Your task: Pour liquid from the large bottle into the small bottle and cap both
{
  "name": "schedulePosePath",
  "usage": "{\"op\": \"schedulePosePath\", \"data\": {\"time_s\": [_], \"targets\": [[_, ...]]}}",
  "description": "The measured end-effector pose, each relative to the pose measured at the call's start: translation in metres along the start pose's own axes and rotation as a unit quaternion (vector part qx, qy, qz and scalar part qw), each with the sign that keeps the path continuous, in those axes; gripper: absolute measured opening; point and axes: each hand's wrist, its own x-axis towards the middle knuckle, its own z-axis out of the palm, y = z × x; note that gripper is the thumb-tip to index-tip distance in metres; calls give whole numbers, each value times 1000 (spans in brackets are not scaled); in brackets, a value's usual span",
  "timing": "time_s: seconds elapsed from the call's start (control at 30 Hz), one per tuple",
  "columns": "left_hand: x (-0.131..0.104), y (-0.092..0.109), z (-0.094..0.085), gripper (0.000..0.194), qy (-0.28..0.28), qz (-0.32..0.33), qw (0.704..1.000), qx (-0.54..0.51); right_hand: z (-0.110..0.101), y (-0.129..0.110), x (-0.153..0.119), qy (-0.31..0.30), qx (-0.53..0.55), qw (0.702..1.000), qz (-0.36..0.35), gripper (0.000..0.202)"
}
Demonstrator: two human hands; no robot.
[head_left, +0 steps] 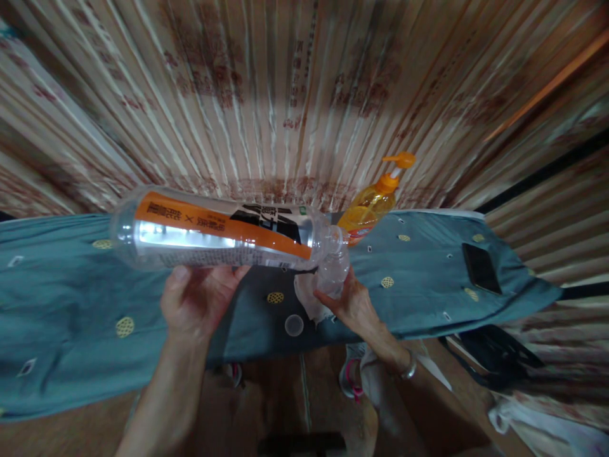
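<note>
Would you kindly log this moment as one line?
left hand: holds large clear orange-labelled plastic bottle, sideways | right hand: holds small clear plastic bottle at large bottle's mouth | behind: orange pump bottle

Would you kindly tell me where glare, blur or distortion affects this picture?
In the head view, white glare streaks the large bottle; also in the head view, the curtain blurs toward the corners and its folds fan outward, suggesting wide-angle distortion; head view again, the floor is dim.
</note>
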Motion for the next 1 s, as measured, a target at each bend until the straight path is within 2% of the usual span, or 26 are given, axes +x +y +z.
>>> {"op": "schedulePosePath", "data": {"time_s": [0.37,0.57,1.0], "targets": [[0,0,2,72,-8,5,1000,2,-1,-1,1,-7,2,1000,6,92],[1,-1,0,61,-8,9,1000,-8,-1,0,1,-7,-16,1000,8,97],[-1,1,2,63,-13,1,1000,-2,-5,-4,3,-14,3,1000,7,89]]}}
